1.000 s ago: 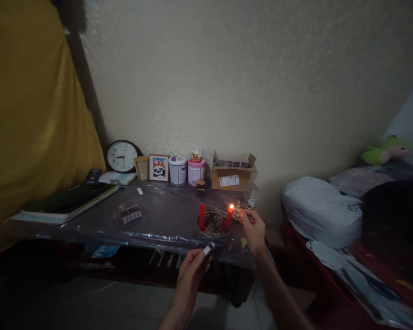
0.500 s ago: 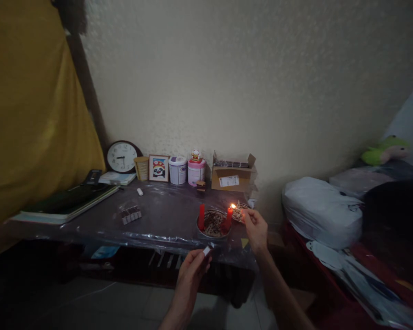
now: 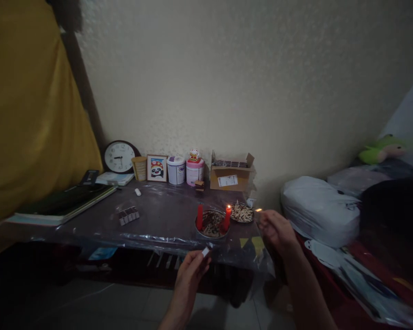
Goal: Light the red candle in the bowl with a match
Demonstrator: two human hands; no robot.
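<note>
My left hand (image 3: 194,268) is closed around a small matchbox (image 3: 205,251) in front of the table edge. Off to the right, my right hand (image 3: 277,228) pinches a burning match (image 3: 258,210), its flame pointing left. A round tin (image 3: 212,235) on the table holds dark and pale bits, with two red candles standing in it. The right candle (image 3: 227,219) carries a small flame; the left candle (image 3: 200,217) shows none. Behind and right of the tin, a round dish (image 3: 241,221) is heaped with matchsticks (image 3: 241,211).
A row of matchboxes (image 3: 128,215) lies on the plastic-covered table (image 3: 165,215). Along the wall stand a clock (image 3: 119,157), a framed panda picture (image 3: 157,168), two tubs and an open cardboard box (image 3: 229,178). White bags (image 3: 320,208) are piled at the right.
My right hand has moved right, taking the burning match away from the right candle, which now shows its own flame. My left hand has hardly moved.
</note>
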